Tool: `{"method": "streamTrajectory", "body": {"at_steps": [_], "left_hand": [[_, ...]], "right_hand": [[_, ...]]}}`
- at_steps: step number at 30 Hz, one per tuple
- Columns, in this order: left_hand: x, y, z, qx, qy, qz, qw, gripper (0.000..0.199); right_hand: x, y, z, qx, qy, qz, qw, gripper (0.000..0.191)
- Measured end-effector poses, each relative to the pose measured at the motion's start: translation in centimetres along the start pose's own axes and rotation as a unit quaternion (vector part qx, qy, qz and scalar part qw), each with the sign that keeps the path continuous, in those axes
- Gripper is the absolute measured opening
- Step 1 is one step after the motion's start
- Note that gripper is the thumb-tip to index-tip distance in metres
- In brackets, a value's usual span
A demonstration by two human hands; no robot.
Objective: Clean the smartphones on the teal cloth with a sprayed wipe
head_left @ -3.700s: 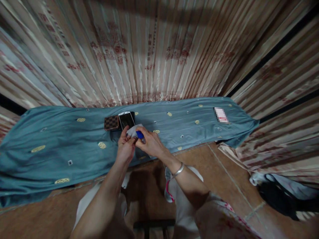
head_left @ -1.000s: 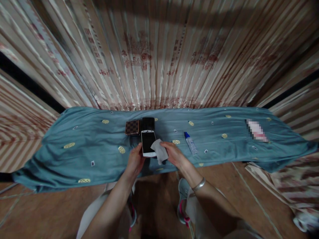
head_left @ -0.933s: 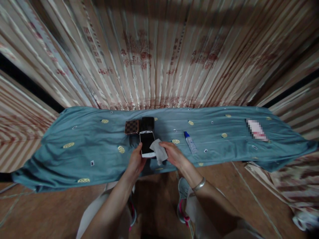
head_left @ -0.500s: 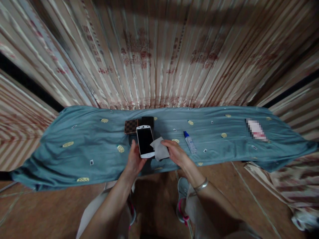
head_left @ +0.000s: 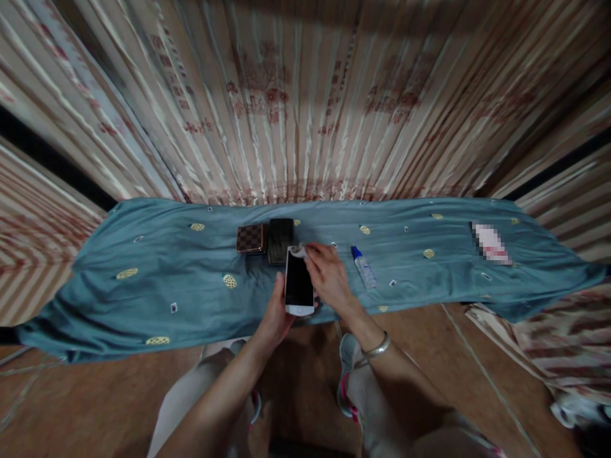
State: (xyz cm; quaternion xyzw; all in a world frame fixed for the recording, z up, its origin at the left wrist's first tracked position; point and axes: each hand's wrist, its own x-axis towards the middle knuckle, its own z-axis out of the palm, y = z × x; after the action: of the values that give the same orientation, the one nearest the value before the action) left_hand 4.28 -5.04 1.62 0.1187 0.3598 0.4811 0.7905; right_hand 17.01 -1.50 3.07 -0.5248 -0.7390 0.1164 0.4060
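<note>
The left hand [head_left: 277, 313] grips a white rectangular smartphone with a black screen [head_left: 300, 283]; the right hand [head_left: 330, 273], a silver metal bracelet [head_left: 378, 345] at its wrist, pinches a crumpled pale-grey wipe [head_left: 298, 250] at the phone's top end; beyond lie a brown checked square case [head_left: 251, 238] and, just beside it, a flat black rectangular object [head_left: 279, 231]; to the right, a clear plastic bottle with a blue cap [head_left: 365, 270] lies on the teal patterned cloth [head_left: 172, 254].

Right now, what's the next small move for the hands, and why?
Probably draw the cloth down the phone with the right hand. That hand pinches the cloth at the phone's top end, most of the dark screen below is uncovered, and the left hand holds the phone.
</note>
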Motion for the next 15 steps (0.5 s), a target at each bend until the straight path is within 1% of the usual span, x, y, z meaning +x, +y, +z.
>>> {"method": "streamTrajectory", "body": {"at_steps": [3,6,10,12,15], "left_hand": [[-0.2,0.3,0.3,-0.024,0.015,0.008,1.0,0.048],[-0.4,1.1,0.3,-0.045,0.017,0.003,0.999,0.05],[-0.5,1.5,0.0,-0.065,0.014,-0.002,0.998,0.051],[-0.4,1.4,-0.1,-0.077,0.019,-0.007,0.997,0.046],[-0.2,1.3,-0.1,-0.093,0.041,-0.019,0.995,0.037]], "right_hand": [[-0.8,-0.8,1.2,-0.042,-0.049,-0.059,0.996,0.037],[-1.4,-1.2,1.7,-0.052,-0.067,-0.082,0.993,0.042],[-1.4,-1.0,1.6,-0.043,-0.065,-0.098,0.992,0.041],[-1.2,-0.8,1.4,-0.041,-0.058,-0.103,0.992,0.04],[-1.2,-0.9,1.3,-0.043,-0.048,-0.111,0.992,0.036]]}}
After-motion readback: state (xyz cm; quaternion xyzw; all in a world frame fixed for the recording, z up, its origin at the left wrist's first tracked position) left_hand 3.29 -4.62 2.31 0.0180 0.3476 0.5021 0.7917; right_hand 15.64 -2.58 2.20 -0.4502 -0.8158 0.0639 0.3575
